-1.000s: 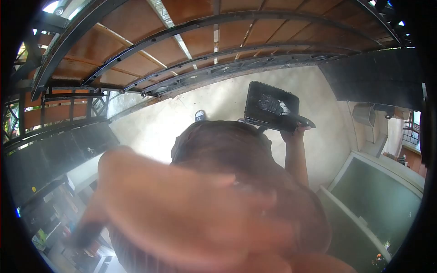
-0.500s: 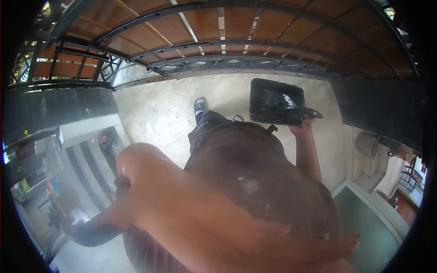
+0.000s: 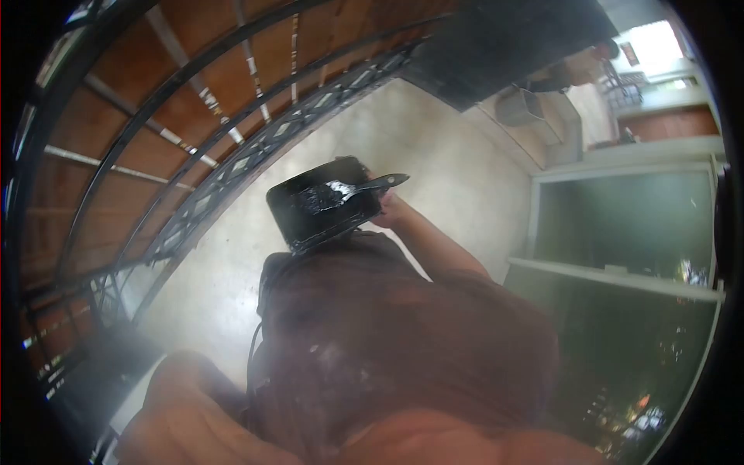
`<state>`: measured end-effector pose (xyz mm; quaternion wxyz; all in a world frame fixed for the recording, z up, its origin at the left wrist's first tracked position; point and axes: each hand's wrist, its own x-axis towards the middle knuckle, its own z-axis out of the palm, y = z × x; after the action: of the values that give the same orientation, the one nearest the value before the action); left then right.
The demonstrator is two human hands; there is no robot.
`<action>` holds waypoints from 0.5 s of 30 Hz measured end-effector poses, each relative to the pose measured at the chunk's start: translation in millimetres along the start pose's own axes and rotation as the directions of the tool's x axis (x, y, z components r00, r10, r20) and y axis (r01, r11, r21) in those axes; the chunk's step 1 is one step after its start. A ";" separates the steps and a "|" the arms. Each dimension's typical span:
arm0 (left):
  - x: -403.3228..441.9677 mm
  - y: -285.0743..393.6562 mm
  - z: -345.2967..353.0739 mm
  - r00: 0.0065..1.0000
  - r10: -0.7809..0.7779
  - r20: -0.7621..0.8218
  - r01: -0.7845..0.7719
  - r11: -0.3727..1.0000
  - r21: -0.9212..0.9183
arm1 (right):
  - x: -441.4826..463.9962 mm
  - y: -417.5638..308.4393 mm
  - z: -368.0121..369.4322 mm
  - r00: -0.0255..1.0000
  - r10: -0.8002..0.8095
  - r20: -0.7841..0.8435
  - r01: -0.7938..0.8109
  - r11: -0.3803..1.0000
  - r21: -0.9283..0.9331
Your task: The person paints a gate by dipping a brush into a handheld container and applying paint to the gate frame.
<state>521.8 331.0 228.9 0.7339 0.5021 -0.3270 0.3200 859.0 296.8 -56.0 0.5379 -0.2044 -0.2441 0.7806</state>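
Observation:
A black rectangular paint tray is held out in front of my torso by my right hand, whose fingers close round its right edge. Across the tray lies a brush with a dark handle and a pale patch at its head; the handle sticks out over my right hand. Dark, wet-looking smears cover the inside of the tray. At the lower left my bent left arm shows close to the camera. My left hand cannot be made out; blurred skin fills the bottom edge.
A metal frame with brown panels rises at the left. Pale floor lies under the tray. Dark panels stand at the top, a grey bin beside them, and framed greenish glass at the right.
The view has turned to the right, so the tray and my right hand appear further left and the tray tilts differently. My left arm, earlier stretched across my torso, sits lower at the left.

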 end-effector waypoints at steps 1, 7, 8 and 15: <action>-2.5 0.6 -11.8 0.999 0.012 0.035 -0.012 1.000 -0.012 | 0.7 0.0 -1.4 0.995 0.024 -0.100 -0.035 0.994 -0.101; 15.2 -23.4 42.2 0.990 -0.050 0.132 0.067 0.990 -0.124 | -77.1 0.7 30.8 0.991 -0.135 -0.008 0.133 0.985 -0.112; 13.0 -25.6 52.2 0.991 -0.121 0.057 0.131 0.966 -0.222 | -85.6 6.3 31.0 0.987 -0.159 -0.016 0.156 0.980 -0.124; -20.9 -26.7 126.4 0.895 -0.377 -0.240 0.213 0.833 -0.511 | -127.8 62.0 75.0 0.972 -0.233 -0.013 0.220 0.934 -0.280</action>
<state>510.8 200.6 233.7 0.9187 0.2923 -0.1843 0.1915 812.7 145.9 -26.2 0.5959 -0.2658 -0.3605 0.6665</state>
